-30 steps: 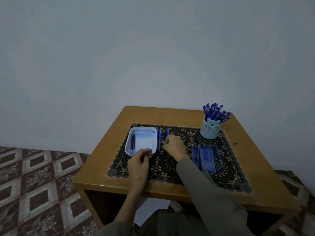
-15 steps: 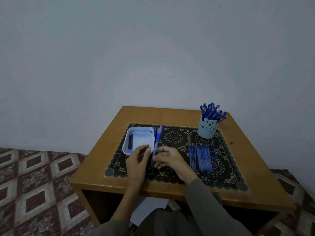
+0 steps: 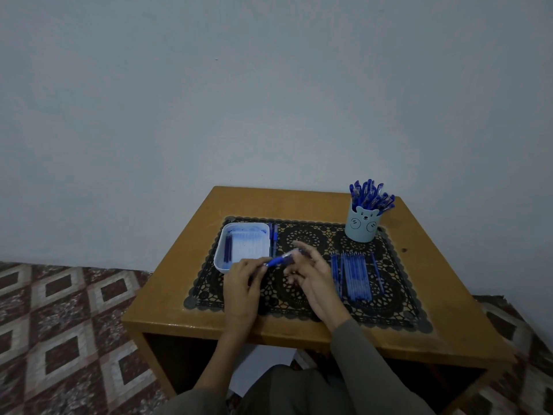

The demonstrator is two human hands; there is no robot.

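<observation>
My left hand (image 3: 243, 283) grips one end of a blue pen (image 3: 280, 259), which lies nearly level above the black lace mat (image 3: 302, 295). My right hand (image 3: 314, 272) is at the pen's other end, its fingers spread and blurred; whether they hold the pen I cannot tell. A white tray (image 3: 223, 250) with several pen parts sits at the mat's far left. Two blue pens (image 3: 273, 235) lie beside the tray. A row of blue refills (image 3: 354, 275) lies on the mat's right half.
A light blue bear-face cup (image 3: 362, 226) full of blue pens stands at the table's back right. The wooden table (image 3: 167, 292) stands against a plain wall. A patterned tile floor (image 3: 59, 324) lies to the left.
The pen has turned from pointing away from me to lying crosswise between my hands. My right hand's fingers have spread, and both hands have risen off the mat.
</observation>
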